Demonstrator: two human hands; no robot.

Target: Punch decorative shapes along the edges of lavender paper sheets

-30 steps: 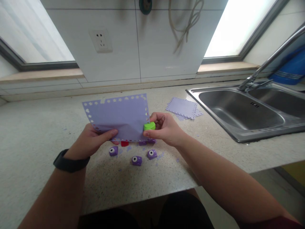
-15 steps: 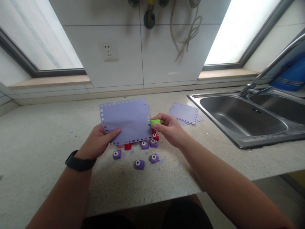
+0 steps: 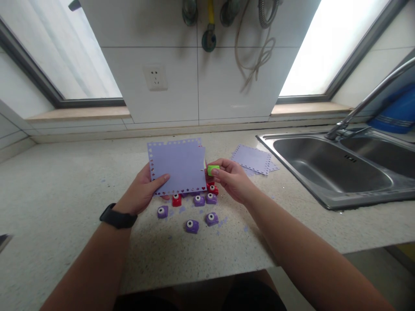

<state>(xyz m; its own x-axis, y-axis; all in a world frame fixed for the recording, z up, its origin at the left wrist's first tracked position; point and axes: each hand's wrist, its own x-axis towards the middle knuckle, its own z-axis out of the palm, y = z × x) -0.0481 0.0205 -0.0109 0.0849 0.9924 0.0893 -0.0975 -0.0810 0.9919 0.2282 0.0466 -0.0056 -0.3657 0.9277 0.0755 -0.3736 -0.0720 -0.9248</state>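
My left hand (image 3: 144, 188) is closed on the left side of a lilac paper sheet (image 3: 178, 166), thumb on top. Small shapes are punched along the sheet's left and bottom edges. What looks like a second sheet peeks out behind its top right. At the right edge, my right hand (image 3: 231, 177) pinches a green craft punch (image 3: 213, 170). I cannot tell whether the paper is inside its slot. Below the sheet lie red craft punches (image 3: 177, 200) and several purple craft punches (image 3: 192, 226), some partly covered by the paper.
More lilac sheets with punched edges (image 3: 251, 158) lie to the right, beside a steel sink (image 3: 324, 172) with a tap (image 3: 340, 127). Paper bits (image 3: 222, 222) are scattered on the speckled counter (image 3: 81, 185). A wall socket (image 3: 155, 77) and pipes are behind.
The view has tilted up slightly. The sheet's left edge has come rightward with my left hand, and the front sheet's right edge now looks straighter. My right hand still holds the green punch.
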